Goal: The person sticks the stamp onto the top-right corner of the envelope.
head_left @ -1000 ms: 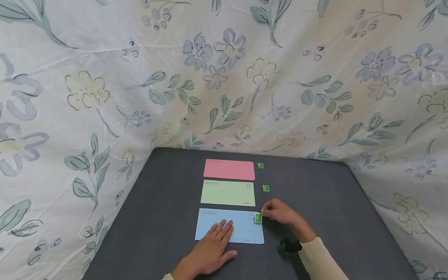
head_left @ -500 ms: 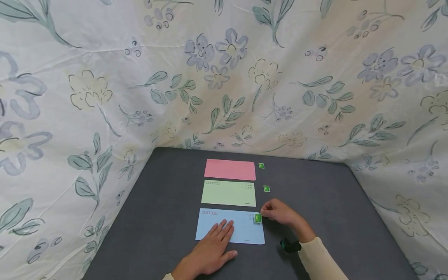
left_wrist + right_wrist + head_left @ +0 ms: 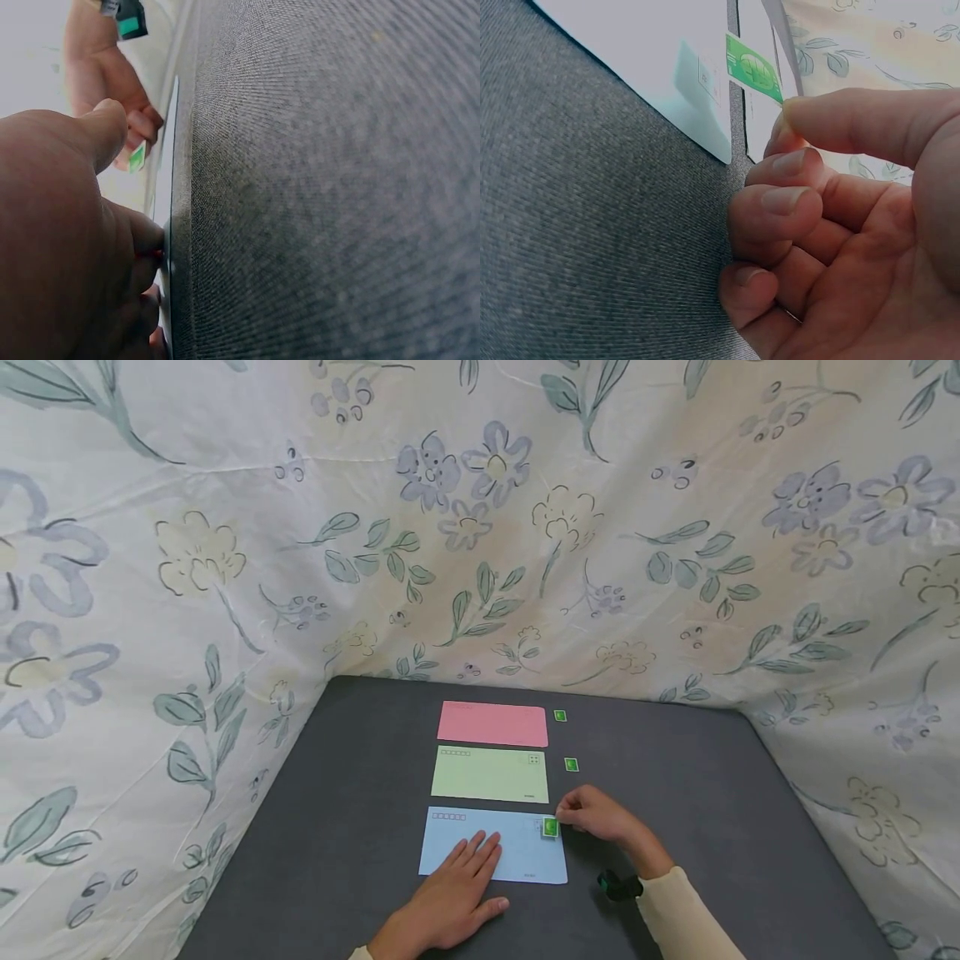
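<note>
A blue envelope [image 3: 495,852] lies nearest on the dark table, its printed stamp box at the upper right. My left hand [image 3: 457,893] rests flat on its lower middle, fingers straight. My right hand [image 3: 596,814] pinches a green stamp [image 3: 550,827] by its edge between thumb and index finger, over the envelope's upper right corner. In the right wrist view the stamp [image 3: 754,66] is held above the paper, its shadow falling on the blue envelope [image 3: 645,52] by the printed box. The right hand's other fingers are curled in.
Behind lie a green envelope [image 3: 489,774] and a pink envelope [image 3: 492,724]. To their right sit two more green stamps, a nearer stamp [image 3: 572,765] and a farther stamp [image 3: 560,716]. A floral cloth [image 3: 480,527] hangs behind the grey table [image 3: 352,793].
The pinched stamp has shifted slightly left over the blue envelope, covering more of its printed box. The left hand has stayed in place.
</note>
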`<state>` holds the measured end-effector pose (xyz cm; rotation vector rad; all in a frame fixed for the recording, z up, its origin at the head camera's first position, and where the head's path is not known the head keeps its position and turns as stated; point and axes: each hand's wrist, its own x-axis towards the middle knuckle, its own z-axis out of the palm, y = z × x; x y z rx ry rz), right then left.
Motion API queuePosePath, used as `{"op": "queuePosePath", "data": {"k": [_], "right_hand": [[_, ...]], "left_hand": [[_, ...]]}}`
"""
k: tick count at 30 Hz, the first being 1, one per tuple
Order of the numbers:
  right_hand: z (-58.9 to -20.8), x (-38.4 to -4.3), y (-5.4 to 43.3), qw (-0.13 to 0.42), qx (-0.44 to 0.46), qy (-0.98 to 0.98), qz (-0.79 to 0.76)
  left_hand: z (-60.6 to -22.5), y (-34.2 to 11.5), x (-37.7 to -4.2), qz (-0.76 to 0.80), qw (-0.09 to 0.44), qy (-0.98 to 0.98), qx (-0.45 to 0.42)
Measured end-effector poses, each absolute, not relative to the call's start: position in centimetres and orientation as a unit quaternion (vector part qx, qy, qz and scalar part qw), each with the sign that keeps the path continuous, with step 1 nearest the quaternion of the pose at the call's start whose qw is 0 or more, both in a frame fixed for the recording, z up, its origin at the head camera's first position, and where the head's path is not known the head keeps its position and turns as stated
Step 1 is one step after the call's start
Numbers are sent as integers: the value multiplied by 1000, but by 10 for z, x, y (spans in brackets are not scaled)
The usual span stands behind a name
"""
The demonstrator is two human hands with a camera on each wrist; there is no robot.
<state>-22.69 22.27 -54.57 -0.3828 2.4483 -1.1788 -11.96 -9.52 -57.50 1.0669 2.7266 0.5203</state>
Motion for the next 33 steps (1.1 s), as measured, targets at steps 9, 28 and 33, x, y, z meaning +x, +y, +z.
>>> {"op": "queuePosePath", "data": {"k": [9, 28, 33], "right_hand": [[-541, -224, 219, 199, -138, 871, -429], [-543, -231, 213, 196, -125, 875, -424], [-541, -233, 210, 191, -119, 876, -427]], "left_hand": [[-573, -95, -118, 175, 95, 914, 353], [-577, -98, -126, 168, 83, 914, 359], [-578, -99, -130, 166, 77, 914, 363]]}}
